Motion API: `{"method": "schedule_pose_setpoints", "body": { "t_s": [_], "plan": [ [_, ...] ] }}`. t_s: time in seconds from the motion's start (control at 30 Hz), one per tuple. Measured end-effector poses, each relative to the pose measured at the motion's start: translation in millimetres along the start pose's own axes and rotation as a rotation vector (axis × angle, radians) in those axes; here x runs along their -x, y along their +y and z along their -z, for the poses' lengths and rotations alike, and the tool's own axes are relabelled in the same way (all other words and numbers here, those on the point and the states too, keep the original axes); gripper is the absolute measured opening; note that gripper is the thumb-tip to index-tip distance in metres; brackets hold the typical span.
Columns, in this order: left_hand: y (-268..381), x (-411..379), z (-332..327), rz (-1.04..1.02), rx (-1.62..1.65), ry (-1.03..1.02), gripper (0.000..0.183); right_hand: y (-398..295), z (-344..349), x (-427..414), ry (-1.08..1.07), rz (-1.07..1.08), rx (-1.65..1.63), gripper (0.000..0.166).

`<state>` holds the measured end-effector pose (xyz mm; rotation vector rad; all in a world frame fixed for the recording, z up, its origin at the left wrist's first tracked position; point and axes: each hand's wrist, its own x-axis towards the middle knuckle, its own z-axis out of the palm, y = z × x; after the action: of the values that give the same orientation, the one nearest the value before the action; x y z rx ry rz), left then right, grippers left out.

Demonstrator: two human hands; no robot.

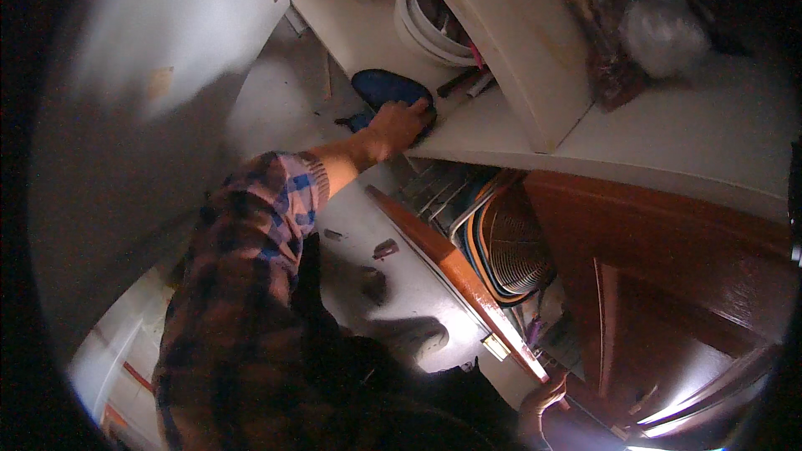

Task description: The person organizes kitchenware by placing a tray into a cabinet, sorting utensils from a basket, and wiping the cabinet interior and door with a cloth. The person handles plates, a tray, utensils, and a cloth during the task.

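My left hand (404, 125), at the end of a rolled plaid sleeve, grips the near end of a dark blue rounded item (385, 86), perhaps a cap or soft case. That item lies at the corner of a pale shelf (489, 131), with a smaller blue part hanging beside it. At the lower right, my right hand (548, 394) has its fingers curled on the edge of an open wooden cabinet door (463, 275). The palm and thumb of that hand are mostly hidden.
A white bucket (407, 19) stands inside the shelf compartment near some dark sticks. Below, the cabinet holds a wire rack and a stack of oval baskets or trays (479, 238). A closed brown door panel (664, 275) is at right; plastic-wrapped things (664, 37) lie at top right.
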<state>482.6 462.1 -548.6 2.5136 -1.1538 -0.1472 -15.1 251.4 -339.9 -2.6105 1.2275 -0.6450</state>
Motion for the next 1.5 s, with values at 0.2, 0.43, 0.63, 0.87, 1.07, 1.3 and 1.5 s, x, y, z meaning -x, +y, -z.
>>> {"method": "schedule_pose_setpoints", "body": {
  "t_s": [0.2, 0.43, 0.63, 0.87, 1.07, 1.3, 1.5],
  "plan": [
    [-6.5, -22.8, -11.0, -0.194, -0.045, -0.106, 0.043, 6.1, 7.7, 3.9, -0.077, -0.085, 0.040, 0.054],
    [6.1, -37.7, 10.6, -0.030, 0.017, 0.124, 0.027, 0.1, 5.1, 1.4, -0.005, 0.009, 0.052, 0.055],
    [18.1, -50.0, 18.7, 0.387, 0.293, 0.197, 0.029, -7.9, 9.3, -0.4, -0.003, 0.079, 0.178, 0.053],
    [13.1, -20.0, 30.2, 0.291, 0.796, 0.258, 0.040, 2.7, 13.2, 5.4, 0.090, 0.156, 0.229, 0.049],
    [-10.5, -36.1, 23.7, -0.001, 0.576, -0.113, 0.049, -8.2, 21.9, -3.9, -0.098, 0.008, 0.176, 0.039],
    [-15.8, -58.4, 9.8, -0.217, 0.476, -0.207, 0.053, 35.6, 22.5, -3.4, -0.052, 0.061, 0.277, 0.028],
    [-41.8, -41.3, 0.5, -0.175, 0.433, -0.432, 0.054, 10.3, 11.0, -17.2, -0.012, 0.411, 0.420, 0.022]
  ]
}}
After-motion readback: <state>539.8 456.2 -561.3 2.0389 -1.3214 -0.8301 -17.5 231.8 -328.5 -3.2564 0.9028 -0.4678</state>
